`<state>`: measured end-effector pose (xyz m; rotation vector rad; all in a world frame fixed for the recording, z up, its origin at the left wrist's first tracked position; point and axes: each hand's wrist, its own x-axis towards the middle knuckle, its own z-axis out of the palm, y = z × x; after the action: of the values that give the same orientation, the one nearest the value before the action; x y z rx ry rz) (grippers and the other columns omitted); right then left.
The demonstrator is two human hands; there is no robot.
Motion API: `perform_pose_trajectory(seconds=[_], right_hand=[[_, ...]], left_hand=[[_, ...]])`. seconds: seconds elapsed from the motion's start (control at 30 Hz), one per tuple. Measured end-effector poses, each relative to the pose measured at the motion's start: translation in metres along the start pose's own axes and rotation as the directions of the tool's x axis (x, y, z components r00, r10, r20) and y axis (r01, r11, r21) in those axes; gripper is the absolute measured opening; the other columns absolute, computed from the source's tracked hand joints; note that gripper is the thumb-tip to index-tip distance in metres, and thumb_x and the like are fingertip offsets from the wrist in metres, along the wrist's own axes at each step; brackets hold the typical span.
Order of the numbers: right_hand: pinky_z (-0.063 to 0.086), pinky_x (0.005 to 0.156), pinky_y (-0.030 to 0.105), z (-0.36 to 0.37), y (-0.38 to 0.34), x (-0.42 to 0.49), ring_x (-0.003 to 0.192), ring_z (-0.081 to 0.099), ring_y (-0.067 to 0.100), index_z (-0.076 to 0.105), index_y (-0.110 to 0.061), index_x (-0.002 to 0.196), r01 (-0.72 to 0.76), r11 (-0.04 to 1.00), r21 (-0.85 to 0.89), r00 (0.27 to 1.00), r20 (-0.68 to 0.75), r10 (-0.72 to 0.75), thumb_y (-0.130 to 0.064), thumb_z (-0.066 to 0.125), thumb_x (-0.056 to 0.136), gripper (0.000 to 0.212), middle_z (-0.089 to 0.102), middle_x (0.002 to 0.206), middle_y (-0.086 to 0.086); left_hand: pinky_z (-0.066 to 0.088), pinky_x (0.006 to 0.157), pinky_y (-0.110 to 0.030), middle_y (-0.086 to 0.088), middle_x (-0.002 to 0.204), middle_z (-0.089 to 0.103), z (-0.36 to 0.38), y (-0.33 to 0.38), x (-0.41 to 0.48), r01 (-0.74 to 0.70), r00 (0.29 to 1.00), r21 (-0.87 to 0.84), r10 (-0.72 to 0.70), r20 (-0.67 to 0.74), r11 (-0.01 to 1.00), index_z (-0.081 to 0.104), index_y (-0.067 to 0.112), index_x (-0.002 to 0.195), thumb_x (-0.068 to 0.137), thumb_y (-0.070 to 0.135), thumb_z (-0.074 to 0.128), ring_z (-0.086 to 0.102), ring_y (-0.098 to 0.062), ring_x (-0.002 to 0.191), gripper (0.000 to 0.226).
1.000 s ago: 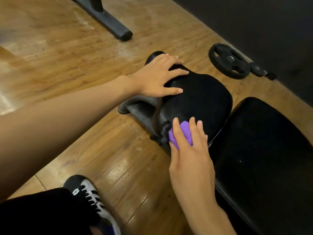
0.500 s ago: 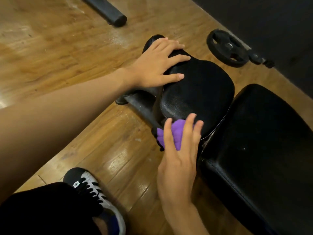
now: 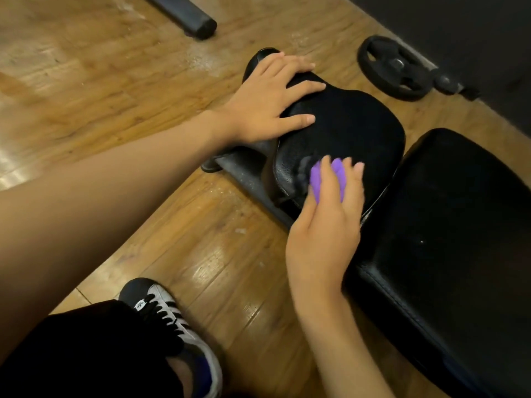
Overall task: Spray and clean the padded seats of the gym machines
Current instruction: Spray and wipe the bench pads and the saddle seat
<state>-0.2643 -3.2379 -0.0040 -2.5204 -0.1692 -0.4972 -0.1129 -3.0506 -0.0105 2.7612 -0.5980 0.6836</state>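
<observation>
A small black padded seat (image 3: 353,130) of a gym bench sits low over the wooden floor. My left hand (image 3: 267,101) lies flat on its far left end, fingers spread and straight. My right hand (image 3: 324,225) presses a purple cloth (image 3: 317,179) against the seat's near edge with straight fingers; most of the cloth is hidden under the fingers. A larger black bench pad (image 3: 448,234) adjoins the seat on the right. No spray bottle is in view.
A black weight plate (image 3: 393,68) with a small dumbbell handle lies on the floor by the dark wall at the upper right. A black machine foot (image 3: 189,18) crosses the top. The bench's metal frame (image 3: 244,173) runs under the seat. My shoe (image 3: 172,326) is at the bottom.
My right hand has slid the purple cloth from the seat's lower near edge up and rightward onto the seat's surface. My left hand stays planted on the seat's far end.
</observation>
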Motion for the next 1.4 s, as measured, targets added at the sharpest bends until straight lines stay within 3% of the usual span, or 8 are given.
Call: perform_pose_trajectory(seconds=[0.33,0.47,0.7,0.97,1.13,1.23,1.3,1.4], right_hand=[[0.029,0.121,0.044,-0.026,0.005,-0.028,0.154,0.009,0.015,0.045,-0.018,0.149,0.057,0.990,0.129,0.970,0.226,-0.085,-0.006,0.050,0.102,0.049,0.029,0.162,0.003],[0.031,0.119,0.030,-0.066,0.002,-0.007,0.151,0.020,0.010,0.051,-0.021,0.144,-0.015,0.966,0.256,0.993,0.119,-0.016,-0.013,0.047,0.104,0.041,0.036,0.157,0.000],[0.030,0.114,0.034,-0.139,0.082,0.062,0.144,0.036,0.020,0.049,-0.019,0.145,-0.248,0.964,-0.094,0.944,0.200,0.263,-0.020,0.046,0.104,0.041,0.043,0.152,0.005],[0.002,0.123,0.024,-0.139,0.061,-0.025,0.146,-0.015,0.000,0.026,-0.035,0.155,-0.089,0.990,-0.114,0.879,0.459,0.132,-0.027,0.037,0.105,0.052,0.006,0.167,-0.011],[0.025,0.114,0.036,-0.136,0.062,-0.025,0.144,0.034,0.016,0.065,-0.022,0.130,-0.068,0.997,0.022,0.898,0.438,0.052,-0.007,0.056,0.081,0.052,0.053,0.147,0.002],[-0.006,0.120,0.026,-0.128,0.073,0.020,0.148,-0.013,0.003,0.032,-0.030,0.153,-0.133,0.990,0.056,0.835,0.545,0.081,-0.011,0.040,0.101,0.056,0.009,0.167,-0.008],[-0.009,0.118,0.030,-0.117,0.076,0.038,0.143,-0.023,0.006,0.026,-0.030,0.155,-0.112,0.994,-0.014,0.836,0.539,0.101,-0.013,0.049,0.097,0.064,0.002,0.168,-0.003],[0.014,0.123,0.040,-0.105,0.072,0.022,0.151,0.017,0.021,0.057,-0.022,0.138,-0.125,0.992,0.020,0.883,0.457,0.103,-0.011,0.053,0.080,0.059,0.040,0.157,0.007]], left_hand=[[0.000,0.127,-0.050,-0.014,0.165,0.026,-0.016,0.020,-0.002,0.131,0.981,-0.026,-0.126,0.150,0.991,0.038,0.024,0.157,0.096,0.064,0.029,0.010,-0.034,0.157,0.074],[-0.006,0.125,-0.044,-0.015,0.167,0.022,-0.028,0.048,-0.007,0.211,0.961,-0.076,-0.193,0.200,0.974,0.038,0.025,0.157,0.098,0.065,0.021,0.004,-0.030,0.157,0.073],[-0.002,0.128,-0.045,-0.010,0.167,0.024,-0.043,0.097,0.001,-0.140,0.942,-0.055,0.150,0.300,0.989,0.040,0.025,0.156,0.103,0.066,0.024,0.007,-0.025,0.158,0.069],[0.010,0.127,-0.048,-0.013,0.165,0.026,-0.029,0.116,0.003,-0.281,0.868,-0.043,0.273,0.414,0.959,0.031,0.015,0.159,0.097,0.066,0.039,0.020,-0.027,0.155,0.080],[0.019,0.124,-0.051,-0.012,0.163,0.030,-0.027,0.118,0.002,-0.245,0.886,-0.069,0.253,0.389,0.967,0.037,0.014,0.156,0.095,0.064,0.044,0.025,-0.026,0.154,0.079],[0.020,0.124,-0.050,-0.012,0.164,0.030,-0.026,0.116,0.001,-0.228,0.893,-0.077,0.240,0.381,0.971,0.039,0.014,0.155,0.095,0.064,0.045,0.024,-0.026,0.154,0.079],[0.021,0.123,-0.050,-0.013,0.164,0.030,-0.025,0.116,0.000,-0.229,0.890,-0.088,0.245,0.384,0.970,0.041,0.012,0.154,0.094,0.064,0.047,0.023,-0.026,0.155,0.080],[0.022,0.122,-0.052,-0.016,0.163,0.031,-0.024,0.116,0.004,-0.229,0.880,-0.082,0.242,0.409,0.970,0.043,0.009,0.153,0.093,0.063,0.048,0.024,-0.028,0.154,0.080]])
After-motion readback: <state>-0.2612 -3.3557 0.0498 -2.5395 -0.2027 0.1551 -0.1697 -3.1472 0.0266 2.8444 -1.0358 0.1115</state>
